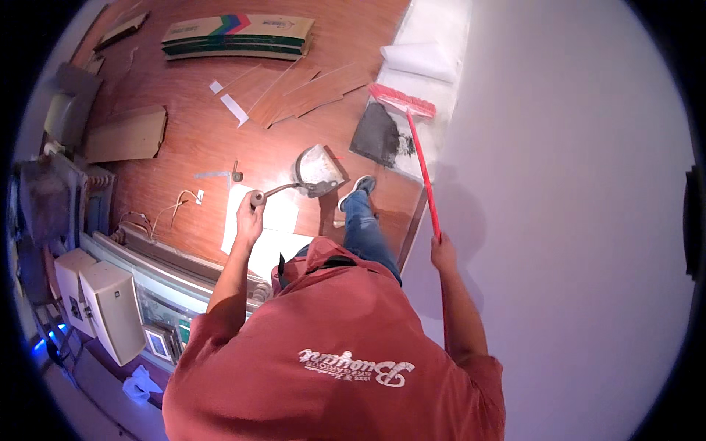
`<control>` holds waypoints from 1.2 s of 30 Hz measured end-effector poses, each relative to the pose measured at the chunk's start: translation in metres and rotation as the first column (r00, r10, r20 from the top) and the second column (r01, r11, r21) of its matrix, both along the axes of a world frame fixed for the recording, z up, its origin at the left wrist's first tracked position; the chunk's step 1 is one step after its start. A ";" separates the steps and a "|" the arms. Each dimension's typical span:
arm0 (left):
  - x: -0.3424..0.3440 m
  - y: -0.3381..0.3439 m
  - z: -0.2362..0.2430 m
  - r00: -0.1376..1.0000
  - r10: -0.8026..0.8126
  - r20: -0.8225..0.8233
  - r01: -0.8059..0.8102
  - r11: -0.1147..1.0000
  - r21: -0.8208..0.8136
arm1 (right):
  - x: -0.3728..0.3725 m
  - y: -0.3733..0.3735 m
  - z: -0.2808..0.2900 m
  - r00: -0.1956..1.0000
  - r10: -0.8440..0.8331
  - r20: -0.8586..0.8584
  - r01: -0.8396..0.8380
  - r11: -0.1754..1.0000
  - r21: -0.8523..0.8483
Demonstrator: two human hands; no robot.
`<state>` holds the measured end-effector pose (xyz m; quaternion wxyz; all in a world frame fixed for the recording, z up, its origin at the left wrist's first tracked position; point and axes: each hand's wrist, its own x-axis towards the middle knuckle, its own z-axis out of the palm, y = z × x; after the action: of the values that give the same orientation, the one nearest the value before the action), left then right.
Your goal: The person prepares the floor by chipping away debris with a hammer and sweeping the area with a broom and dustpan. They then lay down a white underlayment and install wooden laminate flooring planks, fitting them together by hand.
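Note:
My left hand (250, 221) is closed round the end of a long dark handle. It runs to a dustpan (319, 165), whose pale, dusty pan hangs over or rests on the floor beside my shoe; I cannot tell which. My right hand (443, 253) grips the red stick of a broom (424, 158) close to the wall on the right. The broom's pink bristle head lies at the far end, next to a dark grey patch (376, 134) at the floor's border. Just beyond the head is a folded white sheet (419, 60).
Loose wood-look planks (298, 94) lie on the reddish-brown floor (191, 136). Behind them is a stack of long cardboard boxes (237, 37). White sheets (276, 213) are near my feet. A cord (175, 208), a radiator (99, 195) and white cabinets (110, 309) stand left; a plain wall (573, 220) rises right.

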<state>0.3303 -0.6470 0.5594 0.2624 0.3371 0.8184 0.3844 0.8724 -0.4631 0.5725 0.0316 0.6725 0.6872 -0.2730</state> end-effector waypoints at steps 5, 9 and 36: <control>0.013 0.033 0.010 0.994 0.110 0.026 -0.110 0.994 -0.030 | -0.041 0.202 -0.043 0.995 0.074 0.072 -0.072 0.997 -0.022; 0.024 0.076 0.023 0.987 0.160 0.017 -0.160 0.987 -0.024 | -0.062 0.316 -0.076 0.984 0.115 0.133 -0.110 0.993 -0.047; 0.006 0.226 -0.045 0.884 -0.302 0.357 0.353 0.931 -0.088 | -0.012 0.133 0.017 0.973 -0.063 0.222 0.125 0.953 -0.277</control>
<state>0.3358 -0.4214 0.5141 0.4844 0.3791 0.7190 0.3235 0.8602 -0.3303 0.5899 0.1888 0.7177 0.5999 -0.2990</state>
